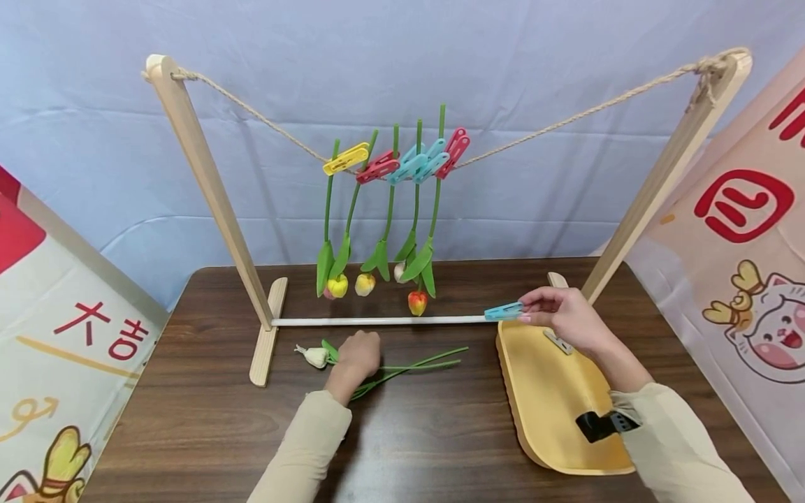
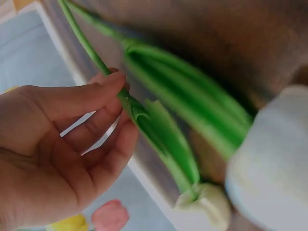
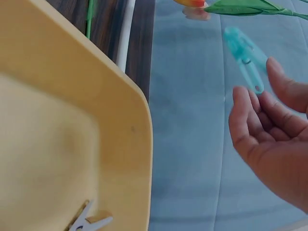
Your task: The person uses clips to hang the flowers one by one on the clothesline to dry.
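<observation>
My left hand (image 1: 360, 353) is low over the dark table and pinches the green stem of a white artificial tulip (image 2: 207, 209) between thumb and fingers. Beside it lies a second white tulip (image 2: 274, 163), large and close in the left wrist view. Their green stems (image 1: 421, 362) cross on the table to the right of that hand. Above the far end of the yellow tray (image 1: 525, 419), my right hand (image 1: 569, 318) grips a light blue clothespin (image 1: 503, 311) by one end, between thumb and fingers. Nothing is between that clothespin's tips.
A rope (image 1: 604, 106) sags between two wooden posts (image 1: 210, 188). Several tulips hang from it, blooms down, under yellow, red and blue clothespins (image 1: 346, 158). A white rod (image 1: 383, 322) joins the posts low down. A grey clothespin (image 1: 557, 341) lies in the tray.
</observation>
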`<state>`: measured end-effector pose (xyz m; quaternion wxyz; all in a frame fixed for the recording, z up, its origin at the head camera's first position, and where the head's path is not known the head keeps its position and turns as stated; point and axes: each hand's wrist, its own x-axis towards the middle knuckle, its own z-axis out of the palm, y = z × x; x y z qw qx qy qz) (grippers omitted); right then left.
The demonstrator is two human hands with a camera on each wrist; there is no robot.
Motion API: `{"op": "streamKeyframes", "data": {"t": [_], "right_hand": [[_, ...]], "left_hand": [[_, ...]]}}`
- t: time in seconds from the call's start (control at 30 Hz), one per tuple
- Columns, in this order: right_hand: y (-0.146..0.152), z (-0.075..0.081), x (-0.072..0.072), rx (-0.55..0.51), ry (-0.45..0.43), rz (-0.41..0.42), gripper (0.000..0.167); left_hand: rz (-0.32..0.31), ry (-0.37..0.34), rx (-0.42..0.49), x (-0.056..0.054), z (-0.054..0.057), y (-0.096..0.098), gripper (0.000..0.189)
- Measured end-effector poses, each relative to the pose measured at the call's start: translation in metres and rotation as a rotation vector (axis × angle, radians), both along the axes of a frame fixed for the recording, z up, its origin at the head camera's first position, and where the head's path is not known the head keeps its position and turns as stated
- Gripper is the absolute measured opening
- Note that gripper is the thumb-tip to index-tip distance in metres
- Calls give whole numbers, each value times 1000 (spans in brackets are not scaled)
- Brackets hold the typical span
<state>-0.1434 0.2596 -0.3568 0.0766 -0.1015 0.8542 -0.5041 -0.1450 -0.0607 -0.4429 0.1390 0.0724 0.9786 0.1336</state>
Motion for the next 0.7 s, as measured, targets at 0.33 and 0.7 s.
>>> {"op": "streamKeyframes", "data": {"t": [0.33, 0.7], "right_hand": [[12, 3, 2, 130, 68, -115, 22], [12, 6, 2, 132, 68, -111, 21]], "left_hand": [[-95, 158, 167, 3, 58, -16, 27], [-146, 362, 425, -4, 125, 11, 7]]}}
